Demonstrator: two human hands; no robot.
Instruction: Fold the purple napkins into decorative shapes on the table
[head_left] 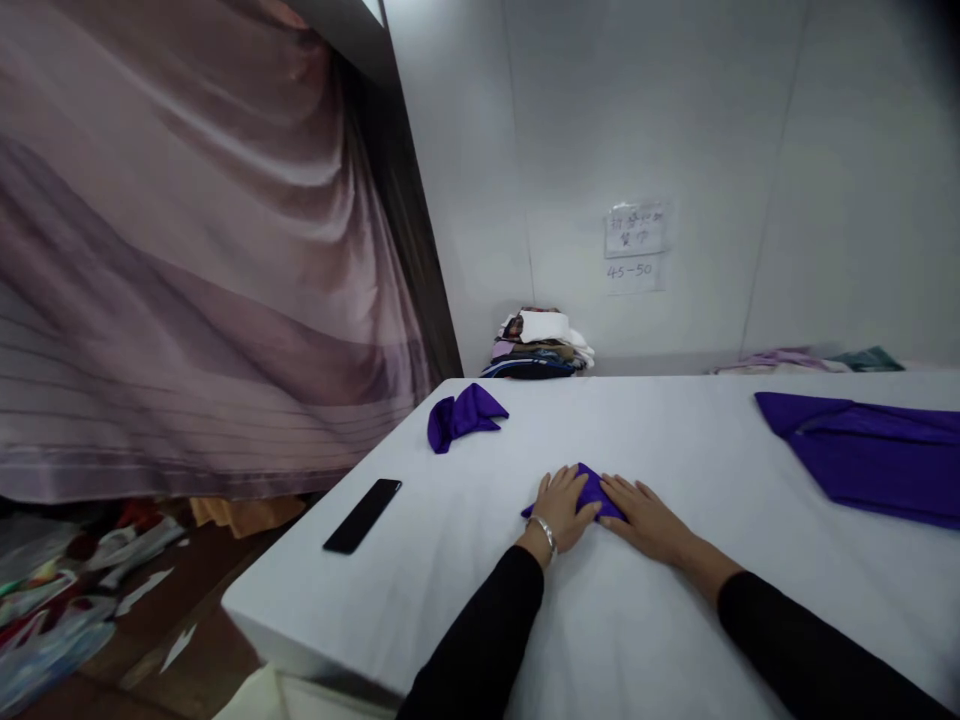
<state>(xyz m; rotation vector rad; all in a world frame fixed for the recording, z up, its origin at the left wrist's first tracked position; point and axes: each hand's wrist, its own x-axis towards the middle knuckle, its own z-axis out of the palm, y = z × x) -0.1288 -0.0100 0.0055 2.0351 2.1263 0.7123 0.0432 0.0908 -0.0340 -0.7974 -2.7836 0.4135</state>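
A folded purple cloth napkin [591, 490] lies flat on the white-covered table [660, 420], its tip pointing away from me. My left hand [564, 508] rests on its left part with the fingers stretched out, a silver bracelet at the wrist. From the other side, my right hand [646, 518] lies over the napkin's right edge, fingers also extended. Both palms face down, and the hands cover much of the cloth. Farther back on the left stands a shaped purple napkin [472, 410] with pointed ends.
A black phone [363, 516] lies near the table's left edge. At the right is a larger folded purple cloth [885, 455]. A stack of folded clothes [541, 345] sits by the wall, under a paper sign [636, 245]. A draped curtain [225, 250] hangs at left.
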